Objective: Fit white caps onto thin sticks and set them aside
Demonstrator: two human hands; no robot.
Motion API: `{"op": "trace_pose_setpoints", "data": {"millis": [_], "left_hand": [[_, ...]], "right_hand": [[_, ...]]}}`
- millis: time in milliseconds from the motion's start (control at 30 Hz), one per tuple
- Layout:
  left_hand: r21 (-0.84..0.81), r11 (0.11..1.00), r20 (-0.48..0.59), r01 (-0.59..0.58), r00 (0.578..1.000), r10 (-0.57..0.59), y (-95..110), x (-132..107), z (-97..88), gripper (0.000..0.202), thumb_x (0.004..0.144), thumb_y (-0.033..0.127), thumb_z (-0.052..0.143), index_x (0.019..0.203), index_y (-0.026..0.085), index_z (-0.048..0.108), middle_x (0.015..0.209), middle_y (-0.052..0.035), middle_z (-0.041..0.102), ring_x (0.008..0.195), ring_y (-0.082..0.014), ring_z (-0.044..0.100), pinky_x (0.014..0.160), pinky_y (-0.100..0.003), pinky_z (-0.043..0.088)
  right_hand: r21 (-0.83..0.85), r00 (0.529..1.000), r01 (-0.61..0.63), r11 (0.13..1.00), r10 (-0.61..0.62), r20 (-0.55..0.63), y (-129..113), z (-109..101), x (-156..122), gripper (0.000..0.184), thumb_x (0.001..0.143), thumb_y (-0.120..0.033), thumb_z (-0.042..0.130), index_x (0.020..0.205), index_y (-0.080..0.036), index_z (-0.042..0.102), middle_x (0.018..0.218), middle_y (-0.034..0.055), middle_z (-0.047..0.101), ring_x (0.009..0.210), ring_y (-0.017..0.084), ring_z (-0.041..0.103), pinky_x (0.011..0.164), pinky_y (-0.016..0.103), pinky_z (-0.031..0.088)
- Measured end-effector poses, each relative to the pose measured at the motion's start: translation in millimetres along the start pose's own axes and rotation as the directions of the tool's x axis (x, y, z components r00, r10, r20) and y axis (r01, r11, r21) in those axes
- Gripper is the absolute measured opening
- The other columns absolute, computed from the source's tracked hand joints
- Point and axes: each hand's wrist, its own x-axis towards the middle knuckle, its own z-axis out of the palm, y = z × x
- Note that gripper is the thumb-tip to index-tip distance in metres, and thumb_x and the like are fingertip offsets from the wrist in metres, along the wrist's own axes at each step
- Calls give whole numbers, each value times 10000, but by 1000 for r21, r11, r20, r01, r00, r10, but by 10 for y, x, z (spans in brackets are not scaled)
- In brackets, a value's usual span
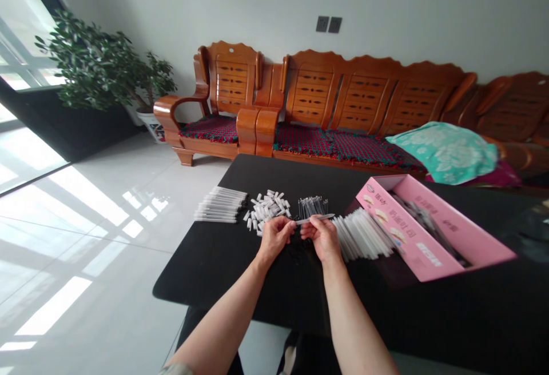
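Note:
A slim whitish pen (pixel 305 221) is held level above the black table. My left hand (pixel 275 236) pinches its left end between thumb and fingertips. Further along the barrel, my right hand (pixel 323 240) grips it, and the tip sticks out to the right. Just beyond my left hand lies a heap of white pen caps (pixel 267 208). Behind the pen are dark ink refills (pixel 313 206) lying side by side. A row of translucent white pen barrels (pixel 362 235) is right of my right hand. Several capped white pens (pixel 221 203) lie in a row at the left edge.
A pink cardboard box (pixel 405 243) with dark contents stands on the black table (pixel 206 286) at the right. Small black pieces (pixel 298 254) lie between my hands. Beyond are a wooden sofa (pixel 315 89), a turquoise cloth (pixel 450 152) and a potted plant (pixel 103 66).

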Motion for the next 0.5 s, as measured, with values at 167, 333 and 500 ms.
{"op": "trace_pose_setpoints", "data": {"millis": [167,333,500], "left_hand": [[-94,995,-2,-20,1000,20,-14,16,8,385,785,474,701,941,128,638,538,29,574,405,-79,499,361,-160,388],[18,1000,-17,2,1000,-1,7,-8,-4,391,849,513,607,769,130,629,456,31,528,329,-57,423,316,-145,289],[33,999,-13,-23,1000,24,5,-5,1,354,822,481,651,757,135,617,464,33,531,340,-59,428,328,-150,313]], "right_hand": [[-1,1000,6,1000,-6,0,7,-11,8,272,686,-320,795,830,-156,633,620,41,727,468,188,681,401,252,553],[-4,1000,7,1000,-7,-7,4,-11,7,275,680,-320,796,825,-155,632,614,41,724,468,189,680,400,253,552],[-27,1000,13,1000,-13,-16,-4,9,-6,278,668,-323,802,807,-154,630,605,40,719,458,188,674,394,254,548]]}}
